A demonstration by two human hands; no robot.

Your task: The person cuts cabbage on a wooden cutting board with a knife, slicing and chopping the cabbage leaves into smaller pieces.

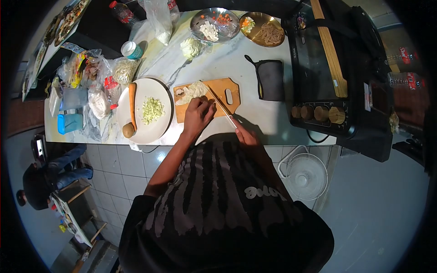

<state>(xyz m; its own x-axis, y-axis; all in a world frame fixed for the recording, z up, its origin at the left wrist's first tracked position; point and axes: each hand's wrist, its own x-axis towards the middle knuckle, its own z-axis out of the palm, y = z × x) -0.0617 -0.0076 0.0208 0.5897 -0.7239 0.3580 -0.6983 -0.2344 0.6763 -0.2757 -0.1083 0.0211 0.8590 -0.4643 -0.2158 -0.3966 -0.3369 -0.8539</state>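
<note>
A wooden cutting board [220,89] with an oval handle hole lies near the counter's front edge. Pale leafy vegetable [195,90] is spread on its left half. My left hand [199,113] presses on the vegetable's lower edge with its fingers bent together. In my right hand [246,134] is the handle of a knife [221,103], whose blade slants up and left across the board beside the vegetable. Left of the board, a large white plate [157,130] bears chopped pale green pieces [153,110], a carrot [132,102] and a round brown item [129,130].
Behind the board are cabbage [190,48] and two metal plates [195,22] [253,16] of cut food. Bags and a blue-lidded container [70,123] stand left. A dark pouch [271,80] and a black appliance [318,63] lie right. A person [43,182] is at lower left.
</note>
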